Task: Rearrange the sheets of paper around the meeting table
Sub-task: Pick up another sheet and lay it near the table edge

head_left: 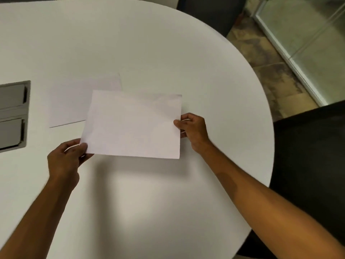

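I hold a white sheet of paper (132, 126) just above the white meeting table (149, 53), and it casts a shadow below. My left hand (67, 157) pinches its lower left corner. My right hand (192, 130) grips its right edge with the thumb on top. A second white sheet (74, 103) lies flat on the table behind and to the left, partly covered by the held sheet.
A grey metal cable hatch (13, 113) is set into the table at the left edge. The table's rounded edge curves along the right. A dark chair (309, 156) stands at the right, another (211, 10) at the far side. A glass partition (302, 43) runs at top right.
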